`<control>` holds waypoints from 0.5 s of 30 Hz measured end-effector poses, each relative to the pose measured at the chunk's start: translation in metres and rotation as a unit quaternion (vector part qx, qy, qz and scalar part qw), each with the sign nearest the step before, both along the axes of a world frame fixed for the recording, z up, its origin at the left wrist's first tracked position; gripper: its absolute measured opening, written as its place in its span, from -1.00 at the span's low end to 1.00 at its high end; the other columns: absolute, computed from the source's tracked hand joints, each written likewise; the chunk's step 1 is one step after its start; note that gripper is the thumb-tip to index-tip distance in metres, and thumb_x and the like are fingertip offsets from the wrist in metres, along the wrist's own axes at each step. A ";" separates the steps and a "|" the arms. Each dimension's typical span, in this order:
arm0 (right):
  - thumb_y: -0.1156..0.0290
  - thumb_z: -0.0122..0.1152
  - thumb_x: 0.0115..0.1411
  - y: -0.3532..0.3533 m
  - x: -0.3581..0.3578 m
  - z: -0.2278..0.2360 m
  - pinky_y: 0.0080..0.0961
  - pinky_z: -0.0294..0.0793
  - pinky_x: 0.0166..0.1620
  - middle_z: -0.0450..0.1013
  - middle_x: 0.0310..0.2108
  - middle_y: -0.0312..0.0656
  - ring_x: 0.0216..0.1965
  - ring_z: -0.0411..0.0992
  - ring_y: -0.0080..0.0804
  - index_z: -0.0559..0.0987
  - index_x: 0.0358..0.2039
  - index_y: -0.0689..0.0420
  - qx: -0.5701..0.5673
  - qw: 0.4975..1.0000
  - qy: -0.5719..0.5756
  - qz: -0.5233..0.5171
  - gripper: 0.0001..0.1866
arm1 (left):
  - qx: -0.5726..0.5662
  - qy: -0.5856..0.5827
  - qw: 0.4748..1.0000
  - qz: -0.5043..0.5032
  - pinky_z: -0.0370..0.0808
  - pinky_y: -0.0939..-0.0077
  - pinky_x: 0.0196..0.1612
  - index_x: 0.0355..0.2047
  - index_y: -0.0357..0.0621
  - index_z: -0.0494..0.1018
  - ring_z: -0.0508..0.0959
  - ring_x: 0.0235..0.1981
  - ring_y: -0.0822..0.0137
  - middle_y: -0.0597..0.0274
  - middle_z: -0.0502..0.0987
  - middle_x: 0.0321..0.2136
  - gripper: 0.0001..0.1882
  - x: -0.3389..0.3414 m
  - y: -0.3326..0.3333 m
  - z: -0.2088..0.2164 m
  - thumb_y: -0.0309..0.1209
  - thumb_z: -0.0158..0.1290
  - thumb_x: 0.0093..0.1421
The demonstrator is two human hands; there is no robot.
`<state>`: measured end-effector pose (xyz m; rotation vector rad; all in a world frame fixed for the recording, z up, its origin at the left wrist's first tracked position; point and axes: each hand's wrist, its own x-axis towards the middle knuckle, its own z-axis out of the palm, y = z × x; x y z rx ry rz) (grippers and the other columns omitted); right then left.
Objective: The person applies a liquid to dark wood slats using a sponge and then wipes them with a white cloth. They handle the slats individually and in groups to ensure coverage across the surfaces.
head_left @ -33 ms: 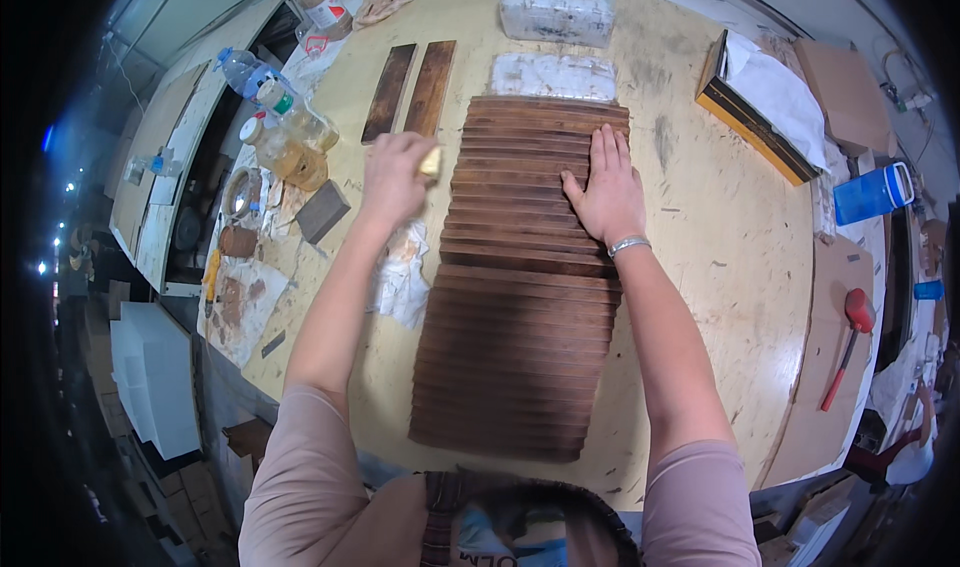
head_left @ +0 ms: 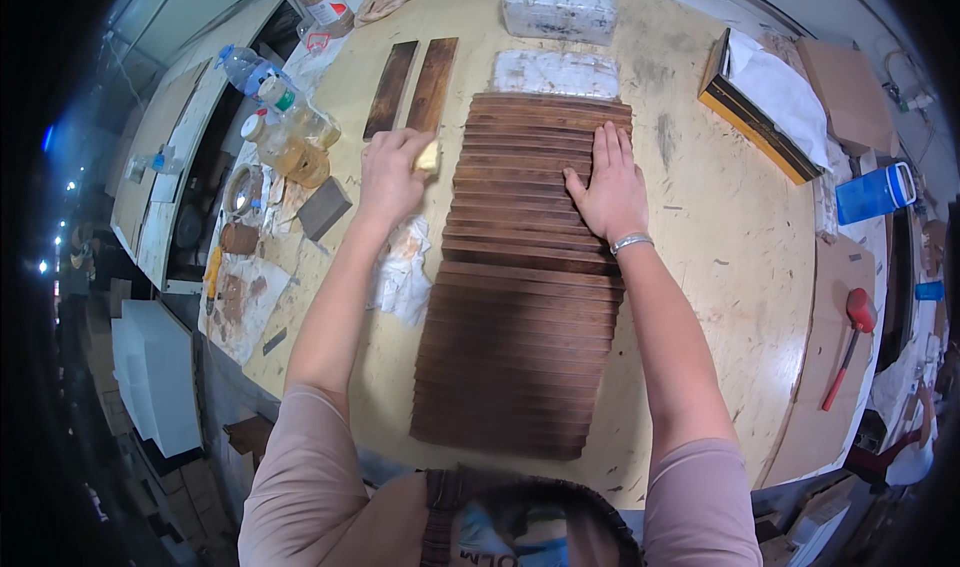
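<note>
A long row of dark brown wooden strips (head_left: pixel 520 327), packed side by side, runs down the middle of the table. My right hand (head_left: pixel 612 192) lies flat on its far right part, fingers stretched and thumb apart. Left of the row, my left hand (head_left: pixel 392 172) is closed round a small pale yellow sponge (head_left: pixel 427 157), of which only one end shows. Just beyond that hand lie two separate brown boards, a darker one (head_left: pixel 391 87) and a lighter one (head_left: pixel 434 82). A crumpled, stained white cloth (head_left: pixel 402 277) rests below my left wrist.
Bottles, among them a yellowish one (head_left: pixel 285 152), crowd the left edge near a dark block (head_left: pixel 324 209). Beyond the strips sits a plastic-wrapped block (head_left: pixel 560 14). To the right are an open box (head_left: pixel 755 132), a blue jug (head_left: pixel 872 195) and a red mallet (head_left: pixel 860 312).
My left hand, with the sponge in it, has shifted very slightly to the left. The right hand keeps its place on the strips.
</note>
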<state>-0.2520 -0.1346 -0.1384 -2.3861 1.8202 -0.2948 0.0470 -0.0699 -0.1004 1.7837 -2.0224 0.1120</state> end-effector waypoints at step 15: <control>-0.12 0.00 0.30 -0.003 -0.002 -0.007 -0.16 0.16 0.38 -0.09 0.52 -0.17 0.52 -0.15 -0.27 0.07 0.45 0.17 -0.015 1.000 -0.004 0.006 -0.12 | -0.010 0.063 0.984 -0.165 0.32 0.20 0.15 -0.09 -0.01 0.59 0.47 0.03 0.17 0.26 0.55 -0.12 -0.53 -0.082 0.011 0.000 -0.61 0.23 -0.08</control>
